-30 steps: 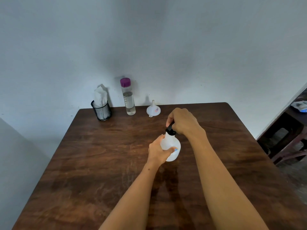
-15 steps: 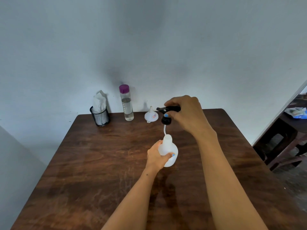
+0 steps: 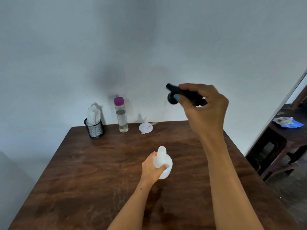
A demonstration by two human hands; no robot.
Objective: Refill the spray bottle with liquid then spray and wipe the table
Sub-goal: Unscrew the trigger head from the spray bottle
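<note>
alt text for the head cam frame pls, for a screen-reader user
A person's right hand holds a black spray head lifted clear of a white spray bottle, which the left hand grips upright on a dark wooden table. Along the far edge stand a mesh cup of tissues, a purple-capped bottle of clear liquid and a white funnel.

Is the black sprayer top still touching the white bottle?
Apart. The head view shows the right hand holding the black sprayer top high above the white bottle, whose neck is uncovered, with wall and table showing between them.
</note>
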